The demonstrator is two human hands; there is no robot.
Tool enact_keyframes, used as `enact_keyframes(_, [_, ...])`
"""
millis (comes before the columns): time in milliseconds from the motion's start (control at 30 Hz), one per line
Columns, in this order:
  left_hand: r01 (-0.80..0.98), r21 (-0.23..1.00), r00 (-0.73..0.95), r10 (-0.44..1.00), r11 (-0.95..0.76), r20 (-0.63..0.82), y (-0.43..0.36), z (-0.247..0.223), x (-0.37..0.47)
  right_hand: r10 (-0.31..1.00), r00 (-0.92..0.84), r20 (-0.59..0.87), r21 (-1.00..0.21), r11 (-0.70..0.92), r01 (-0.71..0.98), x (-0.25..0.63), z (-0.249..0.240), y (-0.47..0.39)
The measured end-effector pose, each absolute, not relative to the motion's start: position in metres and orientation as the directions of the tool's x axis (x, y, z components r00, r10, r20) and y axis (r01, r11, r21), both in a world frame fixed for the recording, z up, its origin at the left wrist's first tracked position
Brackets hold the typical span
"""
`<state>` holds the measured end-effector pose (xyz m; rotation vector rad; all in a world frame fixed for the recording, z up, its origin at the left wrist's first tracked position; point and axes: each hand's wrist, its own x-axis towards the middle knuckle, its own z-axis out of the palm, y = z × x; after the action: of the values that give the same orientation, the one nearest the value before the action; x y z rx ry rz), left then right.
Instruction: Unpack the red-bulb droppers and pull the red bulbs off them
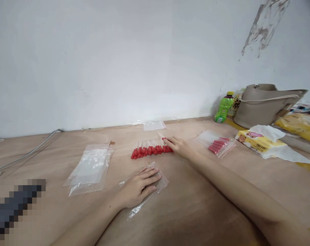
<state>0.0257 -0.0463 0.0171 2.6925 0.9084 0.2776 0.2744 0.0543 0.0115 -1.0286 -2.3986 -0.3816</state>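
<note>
My left hand [142,186] lies with fingers spread on a clear zip bag [161,179] near the middle of the table. At the right end of a row of red-tipped white sticks [150,150], my right hand [178,147] pinches a stick with a red tip [164,139]. The row's red ends point toward me. Left of my left hand is a stack of clear zip bags [93,167]. To the right of my right hand, a clear bag [218,145] holds several red-tipped sticks.
A white card or bag [154,126] lies by the wall. At the right are a green bottle [223,107], a beige bag [260,107] and a yellow tissue pack [261,141]. A grey cable [29,153] crosses the left; a blurred dark object [15,208] sits at lower left.
</note>
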Motion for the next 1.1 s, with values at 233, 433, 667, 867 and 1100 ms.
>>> enact_keyframes(233, [0.562,0.335,0.781,0.618,-0.756,0.087,-0.045,0.015,0.025,0.536,-0.681,0.500,0.150,0.720,0.677,0.266,-0.001,0.051])
enact_keyframes(433, [0.561,0.345,0.773,0.625,-0.753,0.107,-0.047,0.015,0.025,0.570,-0.565,0.597,-0.001,0.705,0.710,0.262,0.006,0.026])
enact_keyframes(667, [0.640,0.354,0.681,0.717,-0.682,0.151,-0.048,0.007,0.024,0.515,-0.748,0.418,-0.258,0.857,0.446,0.258,0.002,-0.041])
enact_keyframes(867, [0.681,0.548,0.407,0.873,-0.486,0.269,-0.043,0.002,0.026,0.515,-0.777,0.363,-0.385,0.842,0.378,0.259,0.004,-0.046])
enact_keyframes(1100, [0.824,0.489,0.187,0.952,-0.286,0.242,-0.034,0.004,0.018,0.772,-0.258,0.581,-0.276,0.485,0.830,0.292,0.015,-0.019])
